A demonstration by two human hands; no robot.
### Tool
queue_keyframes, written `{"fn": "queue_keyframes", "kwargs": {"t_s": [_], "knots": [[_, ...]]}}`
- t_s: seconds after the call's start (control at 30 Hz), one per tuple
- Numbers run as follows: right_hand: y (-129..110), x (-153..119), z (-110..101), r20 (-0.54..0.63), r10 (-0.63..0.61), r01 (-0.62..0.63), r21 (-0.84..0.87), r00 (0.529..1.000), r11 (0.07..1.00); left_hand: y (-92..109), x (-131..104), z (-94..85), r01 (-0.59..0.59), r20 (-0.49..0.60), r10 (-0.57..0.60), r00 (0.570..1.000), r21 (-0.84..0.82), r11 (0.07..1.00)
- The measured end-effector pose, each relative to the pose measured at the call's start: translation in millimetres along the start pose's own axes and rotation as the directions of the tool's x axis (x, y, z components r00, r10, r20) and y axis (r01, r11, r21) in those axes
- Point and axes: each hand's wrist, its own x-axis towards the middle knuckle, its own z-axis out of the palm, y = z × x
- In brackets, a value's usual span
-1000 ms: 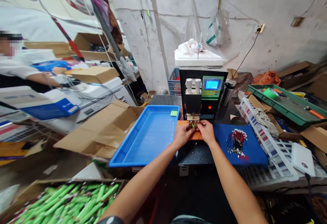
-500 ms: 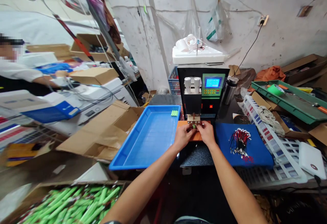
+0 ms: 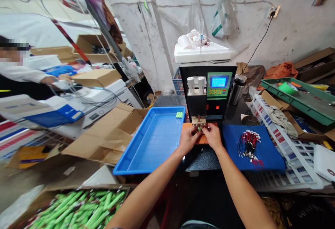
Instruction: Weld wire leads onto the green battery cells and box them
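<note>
Only the viewpoint has shifted slightly since the earlier frame; both hands stay in place at the black machine (image 3: 194,107). The left hand (image 3: 188,139) pinches a small green piece (image 3: 199,129) near the machine's metal tips (image 3: 199,119), by the orange base (image 3: 201,140). The right hand (image 3: 213,137) is close beside it, its grip too small to tell. The piece looks light, stiff and slightly slick, best held by its sides, clear of the tips.
</note>
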Motion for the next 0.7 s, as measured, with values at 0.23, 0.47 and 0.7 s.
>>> {"fn": "queue_keyframes", "kwargs": {"t_s": [0.23,0.47,0.7], "knots": [[-0.9,-1.4,-0.5,0.007,-0.011,0.012,-0.03,1.0,0.999,-0.2,-0.2,-0.8,-0.001,0.007,0.001,1.0,0.014,1.0],[-5.1,-2.1,-0.4,0.001,-0.009,0.009,-0.049,1.0,0.999,-1.4,0.2,-0.6,-0.004,-0.003,0.004,1.0,0.004,1.0],[-7.7,-2.8,-0.9,0.0,-0.031,0.031,-0.091,1.0,0.995,-1.7,0.1,0.1,-0.003,-0.016,0.003,1.0,-0.005,1.0]]}}
